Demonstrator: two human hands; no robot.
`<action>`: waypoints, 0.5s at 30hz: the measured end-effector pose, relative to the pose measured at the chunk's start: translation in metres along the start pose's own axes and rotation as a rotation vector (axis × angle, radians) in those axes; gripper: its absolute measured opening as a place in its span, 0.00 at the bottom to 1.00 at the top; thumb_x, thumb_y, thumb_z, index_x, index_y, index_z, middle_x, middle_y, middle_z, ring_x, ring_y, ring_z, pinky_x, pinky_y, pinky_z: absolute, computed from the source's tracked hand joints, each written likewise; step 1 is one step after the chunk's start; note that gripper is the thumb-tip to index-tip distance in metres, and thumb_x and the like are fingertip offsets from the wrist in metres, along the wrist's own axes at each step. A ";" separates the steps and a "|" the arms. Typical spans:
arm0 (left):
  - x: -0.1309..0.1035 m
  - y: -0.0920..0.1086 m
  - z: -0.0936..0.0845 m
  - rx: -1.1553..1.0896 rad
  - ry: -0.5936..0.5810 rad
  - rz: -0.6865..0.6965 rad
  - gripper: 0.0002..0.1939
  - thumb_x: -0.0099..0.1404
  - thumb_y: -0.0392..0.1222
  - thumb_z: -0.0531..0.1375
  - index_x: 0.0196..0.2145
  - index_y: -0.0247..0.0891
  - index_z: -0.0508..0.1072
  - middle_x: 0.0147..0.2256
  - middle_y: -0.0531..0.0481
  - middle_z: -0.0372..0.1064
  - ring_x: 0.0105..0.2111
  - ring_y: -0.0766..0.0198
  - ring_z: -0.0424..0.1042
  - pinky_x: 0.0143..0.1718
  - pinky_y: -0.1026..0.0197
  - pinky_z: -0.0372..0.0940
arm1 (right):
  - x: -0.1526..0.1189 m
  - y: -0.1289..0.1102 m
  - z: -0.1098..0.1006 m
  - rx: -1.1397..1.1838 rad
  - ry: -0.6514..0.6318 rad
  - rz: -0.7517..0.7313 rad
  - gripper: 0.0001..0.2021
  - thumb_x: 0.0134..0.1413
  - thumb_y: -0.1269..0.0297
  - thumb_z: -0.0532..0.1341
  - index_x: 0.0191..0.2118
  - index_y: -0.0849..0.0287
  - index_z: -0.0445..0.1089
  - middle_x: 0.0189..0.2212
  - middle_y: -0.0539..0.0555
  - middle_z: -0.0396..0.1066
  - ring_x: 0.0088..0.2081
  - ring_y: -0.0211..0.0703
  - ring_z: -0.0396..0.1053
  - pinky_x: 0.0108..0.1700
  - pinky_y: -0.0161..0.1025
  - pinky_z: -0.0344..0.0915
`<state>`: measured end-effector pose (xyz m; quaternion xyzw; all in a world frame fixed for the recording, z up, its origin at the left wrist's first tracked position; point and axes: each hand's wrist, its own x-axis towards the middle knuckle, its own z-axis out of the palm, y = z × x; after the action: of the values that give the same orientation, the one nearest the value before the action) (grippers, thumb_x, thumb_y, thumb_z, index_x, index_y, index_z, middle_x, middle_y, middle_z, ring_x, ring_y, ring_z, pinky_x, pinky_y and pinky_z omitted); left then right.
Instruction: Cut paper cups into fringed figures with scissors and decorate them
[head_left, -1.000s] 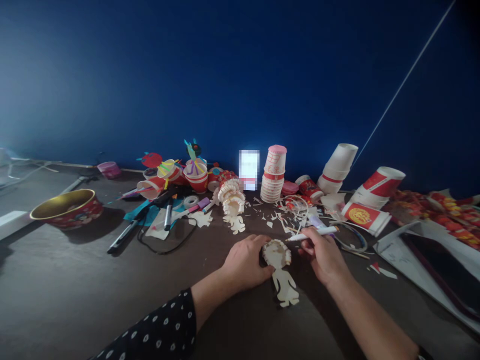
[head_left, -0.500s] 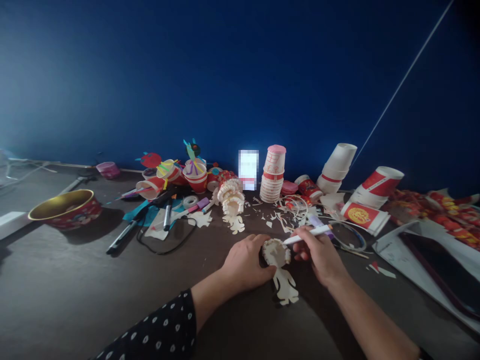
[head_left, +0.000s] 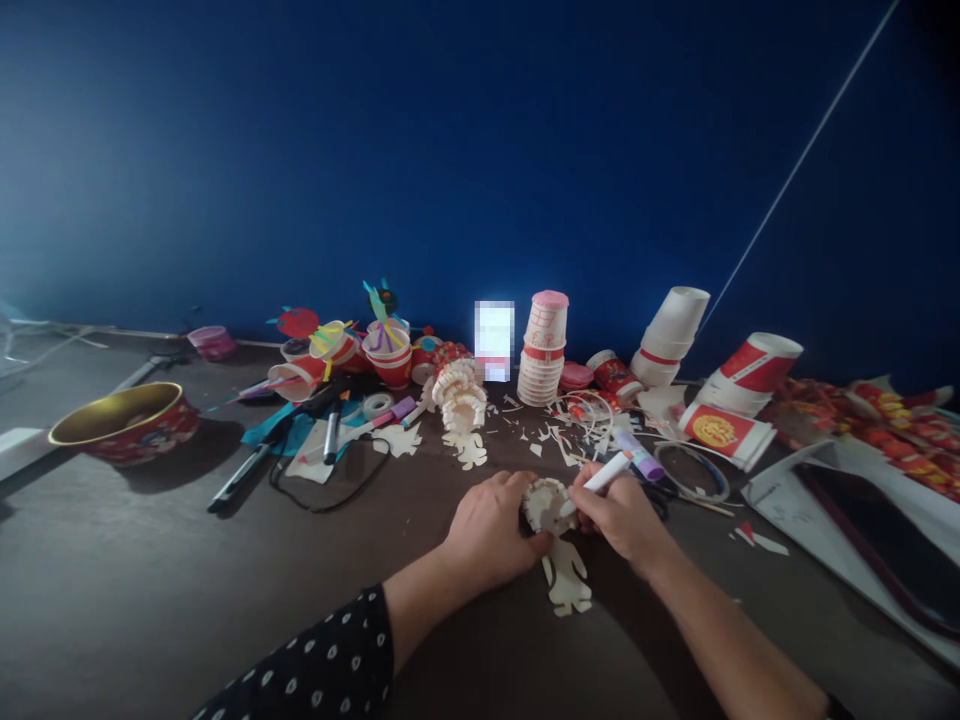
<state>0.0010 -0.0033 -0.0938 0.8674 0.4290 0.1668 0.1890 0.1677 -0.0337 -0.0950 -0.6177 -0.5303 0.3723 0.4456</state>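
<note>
White pen [head_left: 609, 472] over paper doll [head_left: 568, 575]

The doll lies on the dark table [head_left: 337, 600], legs toward the person. The left hand [head_left: 495, 525] clasps the left side of its curled head between thumb and bent fingers. The right hand [head_left: 619, 510] pinches the pen, tip down at the head's right side; contact is too small to tell. Just past that hand lies a glue stick [head_left: 637, 455], paper scraps [head_left: 536, 450] to its left, then a cup stack [head_left: 541, 360] before a blue wall [head_left: 480, 150].

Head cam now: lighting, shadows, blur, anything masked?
All in the head view: dim, paler haze left on the blue wall; bright rectangle pixelated; shadows beside the bowl and right forearm; tip of the white marker indistinct.
</note>
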 end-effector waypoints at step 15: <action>0.000 0.000 0.000 -0.016 0.006 0.005 0.27 0.48 0.47 0.58 0.47 0.40 0.63 0.40 0.46 0.66 0.40 0.57 0.67 0.41 0.58 0.61 | 0.001 0.004 -0.001 -0.206 0.010 -0.135 0.08 0.44 0.65 0.56 0.18 0.57 0.61 0.12 0.45 0.63 0.17 0.37 0.60 0.22 0.32 0.55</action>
<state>0.0013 -0.0032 -0.0935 0.8664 0.4260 0.1735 0.1943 0.1702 -0.0332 -0.0984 -0.6250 -0.6039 0.2821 0.4063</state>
